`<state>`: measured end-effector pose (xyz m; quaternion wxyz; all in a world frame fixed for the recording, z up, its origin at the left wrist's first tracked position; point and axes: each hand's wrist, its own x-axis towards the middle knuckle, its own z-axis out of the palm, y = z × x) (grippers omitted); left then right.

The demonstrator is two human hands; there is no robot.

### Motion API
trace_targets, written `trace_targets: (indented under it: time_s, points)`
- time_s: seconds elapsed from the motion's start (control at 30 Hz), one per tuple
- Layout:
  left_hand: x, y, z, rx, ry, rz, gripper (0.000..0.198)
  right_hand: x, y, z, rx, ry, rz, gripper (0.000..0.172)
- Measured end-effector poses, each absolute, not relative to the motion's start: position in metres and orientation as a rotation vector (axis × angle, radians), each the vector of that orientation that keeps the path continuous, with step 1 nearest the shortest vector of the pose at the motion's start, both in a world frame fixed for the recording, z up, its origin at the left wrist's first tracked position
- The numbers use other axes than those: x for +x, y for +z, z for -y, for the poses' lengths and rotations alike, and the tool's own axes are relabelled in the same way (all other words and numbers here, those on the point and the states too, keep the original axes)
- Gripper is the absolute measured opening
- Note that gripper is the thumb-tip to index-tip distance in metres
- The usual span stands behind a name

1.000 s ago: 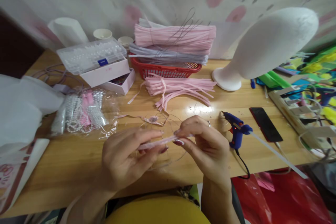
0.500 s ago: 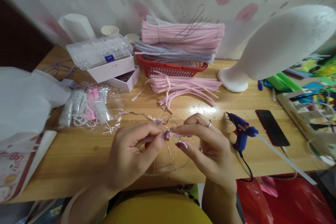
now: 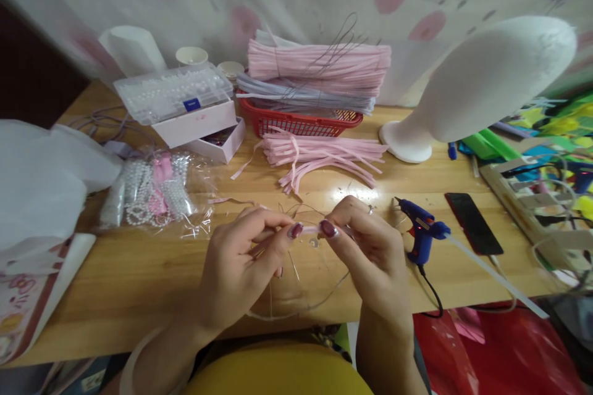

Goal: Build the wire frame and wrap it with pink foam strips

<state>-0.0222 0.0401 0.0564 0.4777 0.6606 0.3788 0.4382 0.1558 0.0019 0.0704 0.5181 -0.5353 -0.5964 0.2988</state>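
Between my two hands a short length of pink ribbon (image 3: 309, 230) is stretched. My left hand (image 3: 248, 259) pinches one end between thumb and forefinger. The other end is pinched by my right hand (image 3: 368, 253), with a ring on one finger. Thin wire (image 3: 331, 289) loops around and below the fingers, and a small clear piece (image 3: 314, 242) shows just under the ribbon. A bundle of pink strips (image 3: 324, 157), tied with a band, lies on the table beyond my hands. Parts of the ribbon and wire are hidden by my fingers.
A blue glue gun (image 3: 421, 231) and a phone (image 3: 474, 223) lie to the right, below a white foam head stand (image 3: 491, 83). A red basket (image 3: 301, 124) holds pink and grey bundles. Bagged pearl strings (image 3: 160, 188) and a clear bead box (image 3: 173, 92) are at left.
My right thumb has come up and closed on the ribbon, which is now held straight between both hands. The view has shifted slightly.
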Motion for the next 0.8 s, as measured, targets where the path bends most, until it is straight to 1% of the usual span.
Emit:
trace_targets:
  time_s: [0.1, 0.2, 0.37, 0.43, 0.6, 0.7, 0.8]
  points:
    - [-0.020, 0.058, -0.040, 1.643, 1.074, -0.948, 0.009, 0.158, 0.072, -0.003, -1.275, 0.762, 1.448, 0.024]
    - [-0.020, 0.059, -0.040, 1.725, 1.098, -0.937, 0.008, 0.157, 0.073, -0.001, -1.269, 0.770, 1.458, 0.018]
    - [-0.020, 0.063, -0.039, 1.900, 1.129, -0.934, 0.008, 0.150, 0.071, 0.001, -1.288, 0.618, 1.408, 0.019]
    - [-0.021, 0.063, -0.039, 1.855, 1.099, -0.929, 0.008, 0.150, 0.069, 0.001, -1.276, 0.581, 1.411, 0.017]
    - [-0.023, 0.063, -0.041, 1.556, 0.962, -0.928, 0.011, 0.159, 0.063, -0.004, -1.226, 0.644, 1.497, 0.016]
    - [-0.022, 0.066, -0.045, 1.517, 0.952, -0.956, 0.012, 0.165, 0.060, -0.007, -1.198, 0.676, 1.540, 0.014]
    - [-0.022, 0.069, -0.050, 1.544, 0.888, -0.939, 0.012, 0.170, 0.058, -0.009, -1.188, 0.694, 1.544, 0.015]
